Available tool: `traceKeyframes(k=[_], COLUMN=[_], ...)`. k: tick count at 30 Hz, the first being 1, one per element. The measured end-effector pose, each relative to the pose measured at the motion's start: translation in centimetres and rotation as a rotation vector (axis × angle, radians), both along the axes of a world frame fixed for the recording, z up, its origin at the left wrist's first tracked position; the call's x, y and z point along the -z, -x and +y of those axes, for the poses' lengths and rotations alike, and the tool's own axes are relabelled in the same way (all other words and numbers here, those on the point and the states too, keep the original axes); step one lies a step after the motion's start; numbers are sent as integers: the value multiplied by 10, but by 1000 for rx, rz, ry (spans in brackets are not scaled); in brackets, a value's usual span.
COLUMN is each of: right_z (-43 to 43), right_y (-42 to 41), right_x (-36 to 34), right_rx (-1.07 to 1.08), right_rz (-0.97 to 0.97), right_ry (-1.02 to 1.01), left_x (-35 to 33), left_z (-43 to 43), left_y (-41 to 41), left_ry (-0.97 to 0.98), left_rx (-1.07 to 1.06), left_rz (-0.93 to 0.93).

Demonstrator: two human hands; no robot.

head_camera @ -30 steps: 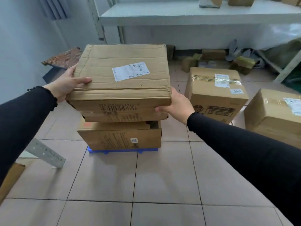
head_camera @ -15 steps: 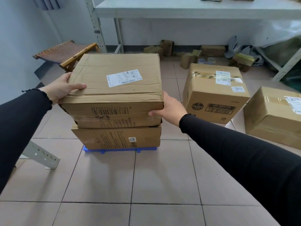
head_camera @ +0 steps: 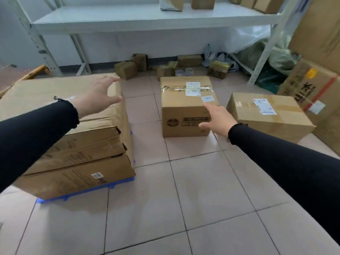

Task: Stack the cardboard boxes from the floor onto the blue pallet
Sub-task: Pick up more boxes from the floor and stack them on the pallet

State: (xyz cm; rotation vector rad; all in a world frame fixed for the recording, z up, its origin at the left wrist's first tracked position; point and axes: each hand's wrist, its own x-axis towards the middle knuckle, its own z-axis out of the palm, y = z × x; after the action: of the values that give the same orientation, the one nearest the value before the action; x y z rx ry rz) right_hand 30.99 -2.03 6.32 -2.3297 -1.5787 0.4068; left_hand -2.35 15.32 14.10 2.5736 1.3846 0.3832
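Two flat cardboard boxes are stacked at the left: the top box (head_camera: pixel 46 92) lies on the bottom box (head_camera: pixel 77 175), which rests on the blue pallet (head_camera: pixel 88 190). Only the pallet's front edge shows. My left hand (head_camera: pixel 99 96) hovers open over the top box's right end, fingers spread. My right hand (head_camera: pixel 217 120) is open in front of the near right corner of a taped box (head_camera: pixel 184 105) standing on the floor. Another box (head_camera: pixel 265 115) lies on the floor to its right.
A white metal shelf rack (head_camera: pixel 147 21) with small boxes runs along the back wall. Small cartons (head_camera: pixel 127 69), tape rolls and plastic bags lie under it. A tall carton with a red band (head_camera: pixel 316 96) stands at the right. Tiled floor stretches in front.
Both hands have let go of the top box, which now rests on the stack. The view has turned right; my right hand has moved over to the taped floor box.
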Motion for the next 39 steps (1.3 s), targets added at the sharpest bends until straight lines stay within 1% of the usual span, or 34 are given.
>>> traceKeyframes(k=[4,11,14,18,22,26,31,35,37,39], right_z=[-64,-158,-183,-201,-200,-184,-167,-165,-170,-176], right_y=[-90,-231,-285,-347,-395,-423,-435,-438,-438,-435], right_x=[19,67,87,113,135,150,168,181,186,189], right_rx=[152,363,442,548,649,691,670,716,737,743], right_rz=[-2,45,70,115,212,294,401,558,594,615], right_ry=[77,139,157,181,169,149,102,19,-16,-37], left_x=[19,70,99,137,165,186,203,206,205,206], left_z=[-30,-89,-102,-109,-109,-106,-101,-92,-91,-95], left_y=[-111,-290,-353,-417,-458,-485,-504,-507,-507,-503], left_ry=[54,167,245,325,425,513,687,846,896,896], left_rx=[128,307,328,290,200,153,127,7,-54,-93], left_rz=[-10,-15,-13,-19,-30,-49,-110,-259,-290,-291])
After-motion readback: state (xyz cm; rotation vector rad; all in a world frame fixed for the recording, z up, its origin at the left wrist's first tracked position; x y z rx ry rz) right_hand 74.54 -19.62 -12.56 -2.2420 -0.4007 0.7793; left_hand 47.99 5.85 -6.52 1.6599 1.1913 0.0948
